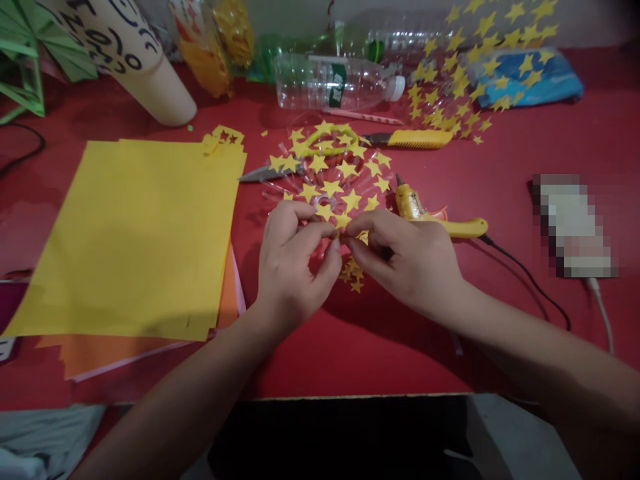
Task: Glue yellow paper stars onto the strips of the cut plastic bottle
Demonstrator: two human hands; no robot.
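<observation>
My left hand (299, 260) and my right hand (400, 257) meet at the near edge of a clear plastic piece covered with yellow paper stars (331, 189). Thumb and forefinger of each hand are pinched together around a small yellow paper star (339, 233), mostly hidden by the fingertips. A small pile of loose yellow stars (353, 273) lies on the red table just under the hands. Right of the starred piece rests a yellow glue gun (413, 203), its nozzle pointing away. Scissors with yellow handles (270, 173) lie partly beneath the starred piece.
Yellow paper sheets (135, 233) lie at left over orange ones. Behind are a yellow cutter knife (420, 139), a clear bottle (310, 83), a cream tumbler (165, 93) and another starred piece (460, 80). A blurred-out device (575, 227) with a cable is at right.
</observation>
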